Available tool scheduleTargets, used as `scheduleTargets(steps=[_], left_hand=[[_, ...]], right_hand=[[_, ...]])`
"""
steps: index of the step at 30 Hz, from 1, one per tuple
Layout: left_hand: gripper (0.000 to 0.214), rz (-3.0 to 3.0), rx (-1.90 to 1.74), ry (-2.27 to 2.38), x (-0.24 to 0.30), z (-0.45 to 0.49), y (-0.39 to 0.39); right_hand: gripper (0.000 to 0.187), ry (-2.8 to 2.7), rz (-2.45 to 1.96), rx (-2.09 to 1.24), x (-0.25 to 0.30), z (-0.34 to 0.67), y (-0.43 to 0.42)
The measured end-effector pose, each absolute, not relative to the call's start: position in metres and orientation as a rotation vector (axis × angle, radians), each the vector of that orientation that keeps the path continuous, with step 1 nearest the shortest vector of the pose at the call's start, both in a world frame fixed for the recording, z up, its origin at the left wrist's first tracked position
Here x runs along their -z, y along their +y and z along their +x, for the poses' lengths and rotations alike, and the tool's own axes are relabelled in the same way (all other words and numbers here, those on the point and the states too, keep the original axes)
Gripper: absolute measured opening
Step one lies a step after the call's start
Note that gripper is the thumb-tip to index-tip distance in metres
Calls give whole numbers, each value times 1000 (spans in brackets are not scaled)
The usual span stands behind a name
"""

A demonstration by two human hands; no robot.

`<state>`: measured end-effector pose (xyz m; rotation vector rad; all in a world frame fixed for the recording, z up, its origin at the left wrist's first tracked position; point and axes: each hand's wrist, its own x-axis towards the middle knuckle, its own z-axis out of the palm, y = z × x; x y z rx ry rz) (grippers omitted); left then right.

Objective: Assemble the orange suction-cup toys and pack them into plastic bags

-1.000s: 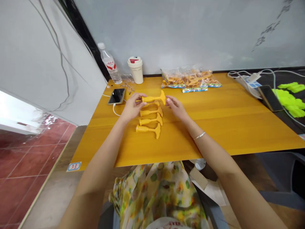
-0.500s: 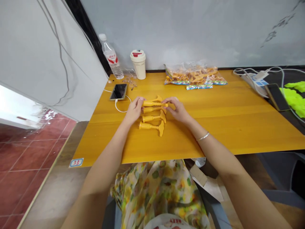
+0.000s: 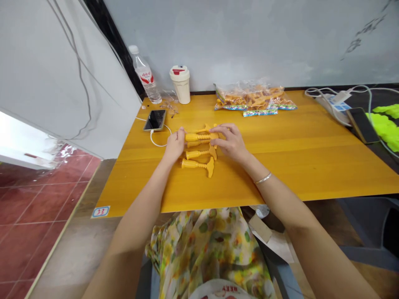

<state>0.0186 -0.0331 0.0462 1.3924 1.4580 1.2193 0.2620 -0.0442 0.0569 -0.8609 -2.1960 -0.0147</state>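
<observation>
Several ribbed yellow plastic moulded pieces with flared, T-shaped heads lie side by side on the wooden table point(image 3: 280, 170). One of them, the held piece point(image 3: 198, 137), spans the gap between my hands. My left hand point(image 3: 175, 145) grips its ribbed end, and my right hand point(image 3: 229, 141) closes over its head end, hiding most of that head. Just below it, a partly covered piece point(image 3: 195, 143) lies close against it. Two more, a yellow piece point(image 3: 199, 154) and a lower yellow piece point(image 3: 196, 164), lie nearer me, untouched.
A smartphone point(image 3: 155, 120) on a white cable lies left of the pieces. A water bottle point(image 3: 145, 74), a cream cup point(image 3: 180, 84) and a plastic bag of yellow parts point(image 3: 254, 99) stand along the wall. A power strip point(image 3: 332, 104), another phone point(image 3: 361, 124) and bright green parts point(image 3: 385, 126) lie at right.
My right hand has slid further over the held piece's head end and covers more of it. The view has shifted slightly, and the other pieces stay in place.
</observation>
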Motion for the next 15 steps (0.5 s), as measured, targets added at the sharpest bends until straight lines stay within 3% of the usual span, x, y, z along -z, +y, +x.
scheduleTargets(steps=[9,13,15], left_hand=[[43,1541,-1298,1581,-47,18,-34],[40,1603,-1263,1611,-51,21,-38],[40,1623,-1249,1624,-52,22,-39]], right_hand=[[35,-1921,-862,-304,-57,249,-56],[63,-1726,-1001,-666,-47,245,-51],[62,-1746,-1004,-772,-46,246,-48]])
